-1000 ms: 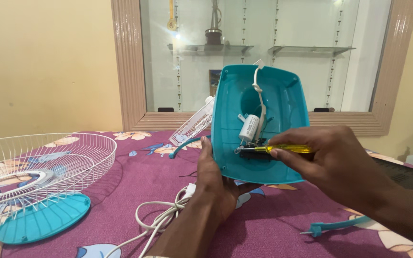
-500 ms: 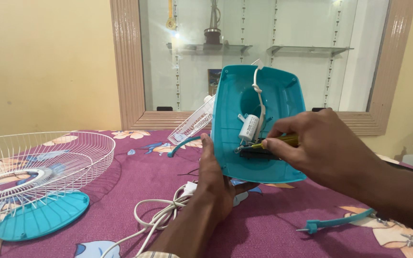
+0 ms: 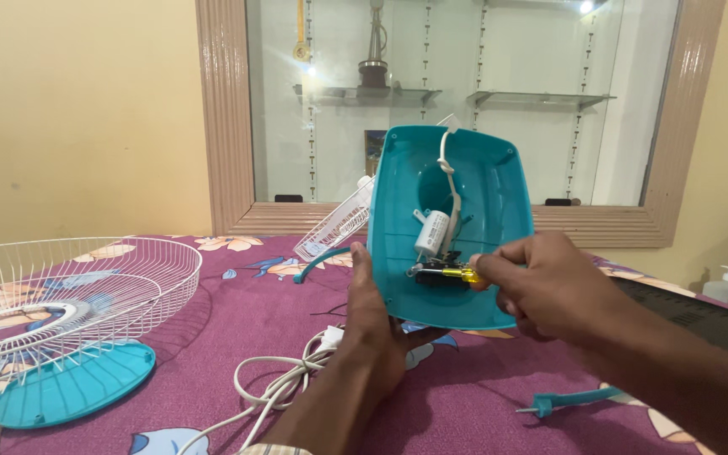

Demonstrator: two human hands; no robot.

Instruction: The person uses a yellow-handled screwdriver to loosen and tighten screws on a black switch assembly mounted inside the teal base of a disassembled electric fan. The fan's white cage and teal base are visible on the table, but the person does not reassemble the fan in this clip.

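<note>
Purple floral worktop behind, left hand is propping the teal housing upright, grip closed; right hand is pinching a yellow screwdriver, working an inner screw; steadiness needed

Teal plastic fan base shell upright at centre; white wire fan guard left; coiled white power cord on table before it.
</note>
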